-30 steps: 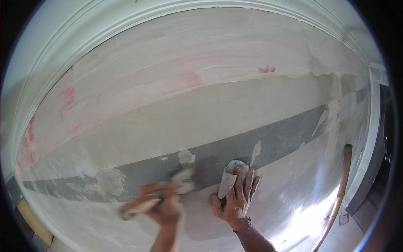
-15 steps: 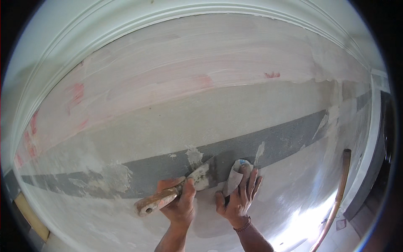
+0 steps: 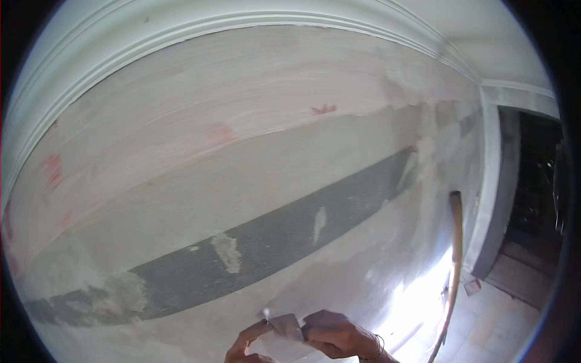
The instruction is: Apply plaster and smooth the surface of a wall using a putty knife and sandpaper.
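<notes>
- In the head view, the flat greyish piece was between the two hands, low in the picture, in front of the pale lower part of the wall; whether it touched the wall could not be told.
- The right hand was closed, its bunched fingertips gripping the piece's right edge.
- The left hand was curved, a fingertip at the piece's upper left corner; the lower edge of the picture cut it off, so how firmly it held, if at all, could not be told.
- Above the hands, the dark grey band slanted across the wall, with two pale patches on it, a larger one and a narrow one.
- With the right hand's hold so near the edge, the piece seemed liable to twist or slip if the left fingertip let go.
- A corner of it, tilted against the wall, could probably gouge the finish.
- The glare low on the right might hide ridges or missed spots there.
- The wooden pole stood upright near the doorway, well apart from the hands; a wide swing of the right arm could perhaps knock it over.
</notes>
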`<state>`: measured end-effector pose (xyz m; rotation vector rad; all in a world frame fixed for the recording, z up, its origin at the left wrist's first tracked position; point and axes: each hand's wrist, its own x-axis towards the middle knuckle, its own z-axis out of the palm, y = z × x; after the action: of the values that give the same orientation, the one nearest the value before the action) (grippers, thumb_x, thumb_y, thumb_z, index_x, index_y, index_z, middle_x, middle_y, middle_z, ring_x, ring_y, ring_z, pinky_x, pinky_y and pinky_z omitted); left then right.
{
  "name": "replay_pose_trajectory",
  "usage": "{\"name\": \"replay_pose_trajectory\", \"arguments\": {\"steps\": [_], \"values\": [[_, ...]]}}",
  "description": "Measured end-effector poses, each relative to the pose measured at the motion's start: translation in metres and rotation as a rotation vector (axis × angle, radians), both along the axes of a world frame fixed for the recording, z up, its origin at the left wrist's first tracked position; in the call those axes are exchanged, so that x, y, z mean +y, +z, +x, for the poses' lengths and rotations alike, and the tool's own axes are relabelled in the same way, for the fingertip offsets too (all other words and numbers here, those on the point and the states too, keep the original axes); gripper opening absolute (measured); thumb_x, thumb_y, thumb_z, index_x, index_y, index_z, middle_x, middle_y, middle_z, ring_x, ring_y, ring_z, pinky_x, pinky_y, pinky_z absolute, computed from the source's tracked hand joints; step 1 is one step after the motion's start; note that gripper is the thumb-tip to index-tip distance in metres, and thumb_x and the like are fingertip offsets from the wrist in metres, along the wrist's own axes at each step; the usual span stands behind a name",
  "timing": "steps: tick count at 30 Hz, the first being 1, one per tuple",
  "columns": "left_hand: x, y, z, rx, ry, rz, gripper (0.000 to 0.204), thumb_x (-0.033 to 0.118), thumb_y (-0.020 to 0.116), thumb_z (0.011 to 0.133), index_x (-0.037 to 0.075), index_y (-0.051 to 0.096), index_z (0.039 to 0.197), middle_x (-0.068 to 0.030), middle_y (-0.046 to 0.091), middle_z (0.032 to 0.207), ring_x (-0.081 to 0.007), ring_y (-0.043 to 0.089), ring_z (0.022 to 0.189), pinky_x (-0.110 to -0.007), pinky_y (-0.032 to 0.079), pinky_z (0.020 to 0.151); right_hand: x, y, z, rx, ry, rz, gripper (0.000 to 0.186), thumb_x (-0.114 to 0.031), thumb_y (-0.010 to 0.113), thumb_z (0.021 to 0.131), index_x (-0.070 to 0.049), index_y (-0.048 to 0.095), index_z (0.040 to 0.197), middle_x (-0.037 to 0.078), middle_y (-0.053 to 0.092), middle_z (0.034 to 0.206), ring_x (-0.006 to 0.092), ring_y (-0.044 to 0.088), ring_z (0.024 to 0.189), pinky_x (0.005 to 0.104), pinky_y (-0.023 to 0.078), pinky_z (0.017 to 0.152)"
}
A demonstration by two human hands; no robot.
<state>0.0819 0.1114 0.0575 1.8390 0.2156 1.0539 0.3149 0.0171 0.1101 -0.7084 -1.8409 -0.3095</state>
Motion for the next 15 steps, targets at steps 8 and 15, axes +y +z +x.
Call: {"name": "replay_pose_trajectory", "arguments": {"steps": [8, 15], "values": [[-0.03, 0.037, 0.033, 0.24, -0.239, 0.31, 0.021, 0.008, 0.075, 0.067, 0.005, 0.063, 0.083, -0.0092, 0.062, 0.098, -0.0245, 0.062, 0.08, -0.034, 0.046, 0.08, -0.024, -0.038, -0.008, 0.087, 0.106, -0.342, 0.007, -0.009, 0.062, 0.076, -0.004, 0.061, 0.081, 0.01, 0.06, 0.083, 0.0282, 0.056, 0.077, 0.037, 0.044, 0.069], [-0.033, 0.011, 0.026, 0.169, 0.042, 0.426, 0.012, 0.003, 0.074, 0.064, 0.004, 0.065, 0.072, -0.0098, 0.065, 0.084, -0.0224, 0.063, 0.07, -0.032, 0.049, 0.067, -0.056, -0.078, 0.001, 0.936, -0.187, -0.543, 0.022, -0.024, 0.061, 0.082, -0.002, 0.064, 0.082, 0.009, 0.061, 0.077, 0.0185, 0.059, 0.07, 0.0287, 0.046, 0.062]]}}
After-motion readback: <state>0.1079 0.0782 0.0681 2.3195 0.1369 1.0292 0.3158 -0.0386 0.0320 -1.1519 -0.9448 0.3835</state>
